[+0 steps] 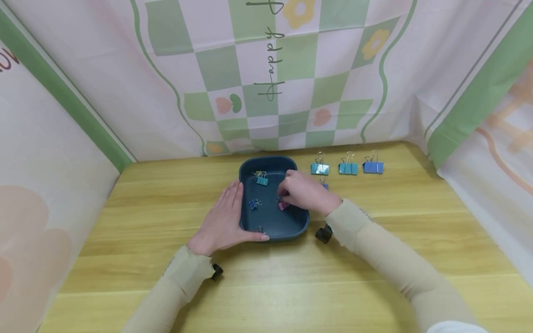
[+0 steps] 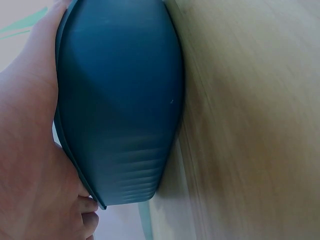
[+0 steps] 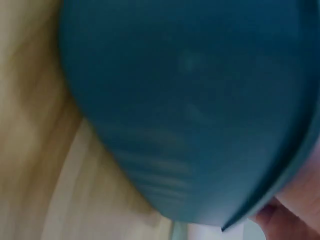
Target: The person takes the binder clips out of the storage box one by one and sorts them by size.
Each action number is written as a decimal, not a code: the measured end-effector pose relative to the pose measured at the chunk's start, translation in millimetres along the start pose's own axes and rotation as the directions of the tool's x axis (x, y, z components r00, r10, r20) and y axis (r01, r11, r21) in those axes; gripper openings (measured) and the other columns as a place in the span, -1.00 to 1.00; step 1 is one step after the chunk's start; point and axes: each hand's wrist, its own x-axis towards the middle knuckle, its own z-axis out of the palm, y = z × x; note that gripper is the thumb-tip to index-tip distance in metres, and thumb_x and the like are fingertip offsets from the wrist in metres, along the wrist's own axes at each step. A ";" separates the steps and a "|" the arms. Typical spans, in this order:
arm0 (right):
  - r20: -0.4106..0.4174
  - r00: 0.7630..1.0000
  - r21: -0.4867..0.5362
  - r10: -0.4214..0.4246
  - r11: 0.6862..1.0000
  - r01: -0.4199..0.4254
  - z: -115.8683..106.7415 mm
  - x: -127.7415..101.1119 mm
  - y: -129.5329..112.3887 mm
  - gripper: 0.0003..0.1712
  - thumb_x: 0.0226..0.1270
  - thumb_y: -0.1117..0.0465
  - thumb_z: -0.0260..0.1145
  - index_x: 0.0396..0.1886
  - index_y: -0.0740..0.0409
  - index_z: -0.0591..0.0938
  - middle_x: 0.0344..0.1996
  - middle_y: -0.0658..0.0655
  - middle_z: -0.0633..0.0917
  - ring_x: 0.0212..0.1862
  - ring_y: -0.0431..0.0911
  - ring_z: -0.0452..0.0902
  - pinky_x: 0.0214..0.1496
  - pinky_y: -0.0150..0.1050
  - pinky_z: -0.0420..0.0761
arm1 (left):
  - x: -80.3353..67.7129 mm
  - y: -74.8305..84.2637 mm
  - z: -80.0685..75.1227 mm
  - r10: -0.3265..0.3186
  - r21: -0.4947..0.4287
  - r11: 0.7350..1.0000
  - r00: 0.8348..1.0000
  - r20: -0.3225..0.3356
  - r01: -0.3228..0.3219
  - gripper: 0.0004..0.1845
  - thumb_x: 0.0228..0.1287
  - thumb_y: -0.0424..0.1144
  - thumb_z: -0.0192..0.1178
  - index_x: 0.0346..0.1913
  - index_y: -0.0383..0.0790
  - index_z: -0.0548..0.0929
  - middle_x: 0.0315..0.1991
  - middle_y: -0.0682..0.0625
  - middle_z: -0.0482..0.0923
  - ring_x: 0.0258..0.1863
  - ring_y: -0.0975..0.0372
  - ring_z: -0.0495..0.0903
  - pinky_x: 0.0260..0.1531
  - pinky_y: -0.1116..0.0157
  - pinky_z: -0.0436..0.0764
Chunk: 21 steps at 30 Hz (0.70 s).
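Left hand: the left hand (image 1: 222, 217) is laid flat against the near-left outer wall of the dark blue tray (image 1: 291, 227), fingers straight and together, thumb stretched along the near rim; nothing is gripped. In the left wrist view the palm (image 2: 25, 150) is pressed against the tray's side (image 2: 120, 100).

Right hand: the right hand (image 1: 306, 193) is reached over the tray's right rim, fingers curled down onto a pink binder clip (image 1: 283, 205); the clip appears to be pinched at the fingertips (the contact itself is partly hidden by the fingers).

Tray: it is set on the wooden table (image 1: 374, 259) between the two hands, its wall filling the right wrist view (image 3: 190, 100).

Inside the tray: a teal binder clip (image 1: 261, 179) is lying beyond the left fingertips, near the far rim; a small dark blue binder clip (image 1: 253, 204) is lying between the two hands, just left of the pink one; a further small clip (image 1: 261, 229) is seen beside the left thumb, too small for its colour to be told.

Beyond the right hand: three binder clips are stood in a row on the table, two teal (image 1: 319, 168) (image 1: 348, 168) and one blue (image 1: 373, 167); a smaller blue clip (image 1: 324, 185) is partly hidden behind the right hand.

Backdrop: a checked green and pink cloth (image 1: 266, 69) is hung behind the table.
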 end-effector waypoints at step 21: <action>0.143 0.989 -0.009 -0.024 1.000 0.026 11.5 4.4 -11.1 -0.75 0.16 0.15 0.57 -0.14 0.03 0.84 -0.20 -0.03 0.77 -0.11 -0.13 0.61 0.02 -0.15 0.67 | 1.2 0.1 0.0 -0.003 -0.004 1.000 1.000 0.003 0.003 0.59 -0.21 0.85 -0.10 0.62 -0.32 -0.28 0.64 -0.15 -0.40 0.59 0.14 -0.40 0.52 0.21 -0.25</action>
